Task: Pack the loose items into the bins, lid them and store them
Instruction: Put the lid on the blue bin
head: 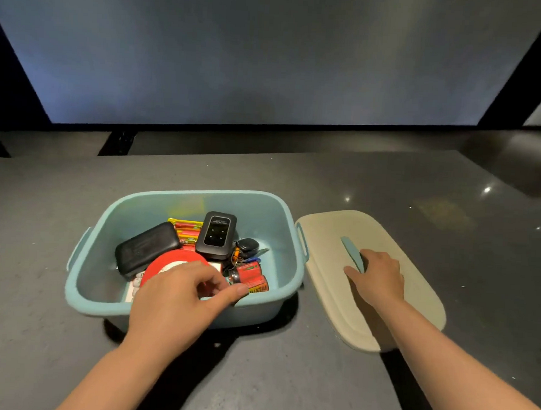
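A light blue bin (258,309) stands on the dark table. In it lie a black case (146,249), a black pocket device (216,235), yellow and red packets (186,229), keys (247,245), red batteries (253,277) and a red disc (170,262). My left hand (178,303) hovers over the bin's near rim, fingers curled around the near edge of the red disc. To the right of the bin a cream lid (415,273) lies flat. My right hand (379,279) rests on it, fingers hooked around its blue handle (349,250).
A large pale screen with a dark frame (269,49) rises behind the table. The table's far edge (265,155) runs just in front of it. Bright ceiling reflections (487,189) glint on the surface at the right.
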`<state>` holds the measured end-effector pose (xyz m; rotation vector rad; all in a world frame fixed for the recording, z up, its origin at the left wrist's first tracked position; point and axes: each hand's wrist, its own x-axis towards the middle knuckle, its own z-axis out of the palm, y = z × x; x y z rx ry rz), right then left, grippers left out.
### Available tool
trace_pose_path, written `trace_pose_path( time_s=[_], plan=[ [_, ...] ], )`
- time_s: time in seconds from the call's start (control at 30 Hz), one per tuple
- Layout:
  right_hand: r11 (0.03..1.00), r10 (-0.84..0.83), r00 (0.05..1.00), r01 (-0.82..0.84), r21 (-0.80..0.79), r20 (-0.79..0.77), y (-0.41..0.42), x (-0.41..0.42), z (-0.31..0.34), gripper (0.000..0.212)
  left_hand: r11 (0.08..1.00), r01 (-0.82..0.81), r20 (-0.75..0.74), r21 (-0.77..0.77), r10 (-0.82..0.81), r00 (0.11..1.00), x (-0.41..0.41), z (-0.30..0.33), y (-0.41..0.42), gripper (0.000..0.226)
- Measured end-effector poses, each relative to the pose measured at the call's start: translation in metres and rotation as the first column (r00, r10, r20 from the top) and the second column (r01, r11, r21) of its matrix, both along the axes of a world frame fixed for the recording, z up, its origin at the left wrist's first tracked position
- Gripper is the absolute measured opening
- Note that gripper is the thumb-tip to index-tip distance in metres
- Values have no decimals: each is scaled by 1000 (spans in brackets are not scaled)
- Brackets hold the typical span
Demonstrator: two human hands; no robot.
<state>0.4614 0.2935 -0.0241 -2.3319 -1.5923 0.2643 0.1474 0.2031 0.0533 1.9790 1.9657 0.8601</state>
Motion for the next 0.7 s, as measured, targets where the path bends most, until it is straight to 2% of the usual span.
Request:
trace_pose_path(
  time_s=[0.07, 0.17, 0.33, 0.47, 0.53, 0.6, 0.63, 0.7],
  plan=[
    [999, 16, 997, -19, 46, 69, 5, 4, -16, 46, 1000, -20, -53, 19, 21, 998, 12, 1, 7, 44],
    [986, -25, 999, 17, 166, 48, 12, 5, -23, 37, 994, -68, -196, 87, 84, 977, 19, 0, 10, 38],
    [989, -29, 1000, 29, 146, -1, 17, 11, -17, 32, 990, -67, -243, 123, 96, 965, 18, -3, 7, 34],
    [977, 5, 1000, 1, 214, -27, 13, 29, 18, 33, 989, -55, -243, 140, 88, 966, 16, -3, 5, 32],
    [952, 55, 998, -59, 300, 23, 11, 38, 50, 32, 989, -46, -200, 138, 73, 977, 14, -2, 2, 25],
    [908, 136, 983, -172, 383, 120, 9, 41, 88, 33, 988, -42, -86, 149, 55, 995, 12, -1, 1, 10],
    [885, 181, 968, -236, 401, 172, 7, 37, 107, 34, 986, -42, 19, 162, 40, 999, 11, 0, 2, 4],
    [846, 273, 926, -359, 394, 259, 5, 17, 139, 36, 977, -51, 295, 207, -13, 955, 5, 6, 2, 13]
  ],
)
